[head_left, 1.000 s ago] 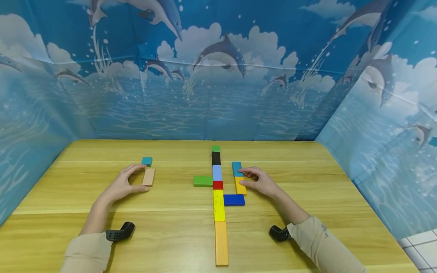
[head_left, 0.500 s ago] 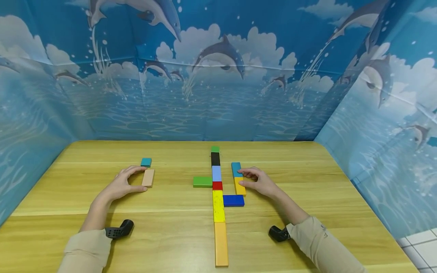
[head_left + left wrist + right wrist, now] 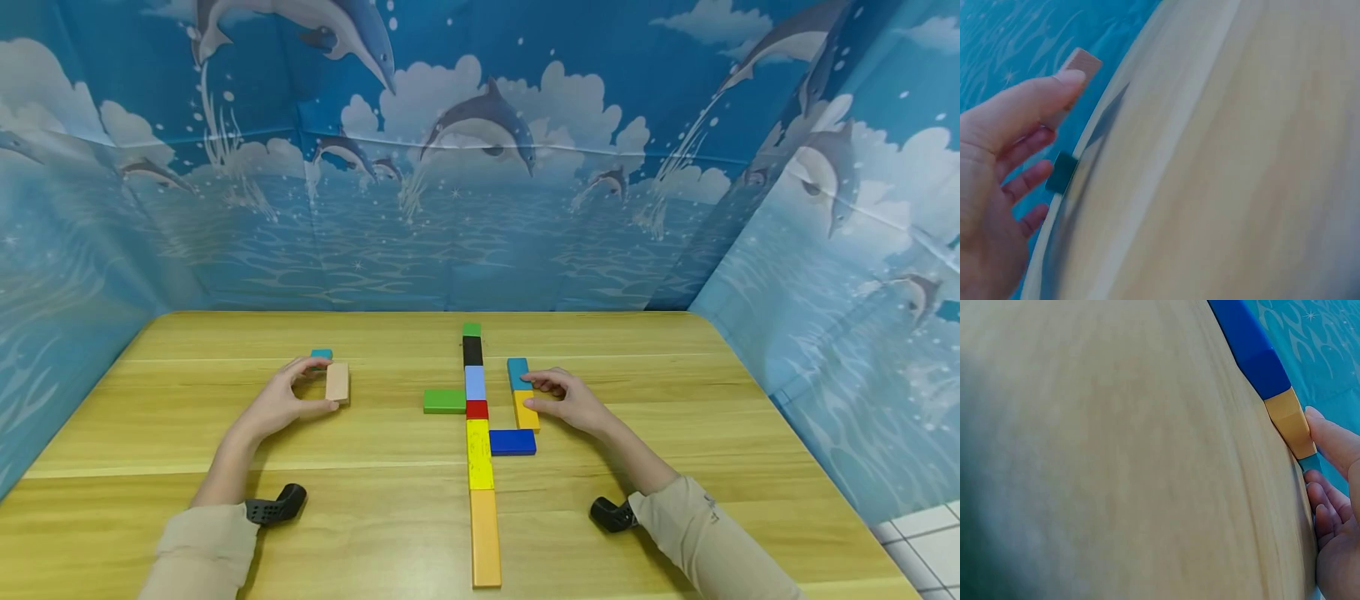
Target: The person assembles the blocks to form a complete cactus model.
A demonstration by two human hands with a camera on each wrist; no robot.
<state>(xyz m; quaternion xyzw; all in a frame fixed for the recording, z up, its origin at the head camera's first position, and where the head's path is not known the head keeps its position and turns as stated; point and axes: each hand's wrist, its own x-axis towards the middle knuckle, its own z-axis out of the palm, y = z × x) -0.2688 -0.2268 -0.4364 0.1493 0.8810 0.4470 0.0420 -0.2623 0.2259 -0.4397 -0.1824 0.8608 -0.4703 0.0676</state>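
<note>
My left hand [image 3: 279, 403] pinches a plain wooden block [image 3: 337, 383] between thumb and fingers. In the left wrist view, this wooden block [image 3: 1075, 81] is clear of the table, its shadow apart below it. A small teal block [image 3: 321, 354] lies just behind those fingers, partly covered by them. My right hand [image 3: 576, 402] rests beside two blocks set end to end, a blue-teal one [image 3: 518, 374] and an orange-yellow one [image 3: 527, 409]. Its thumb touches the orange-yellow block [image 3: 1291, 425], with the fingertips at the teal one; the other fingers are loosely bent.
Down the table's middle runs a line of blocks: green [image 3: 472, 330], black [image 3: 472, 350], light blue [image 3: 475, 382], red [image 3: 477, 409], yellow [image 3: 480, 454] and a long orange one [image 3: 485, 537]. A green block [image 3: 444, 402] and a dark blue block [image 3: 512, 442] branch off sideways.
My left hand has taken hold of the wooden block, lifted it off the table and shifted slightly right with it. The right hand stays at its two blocks.
</note>
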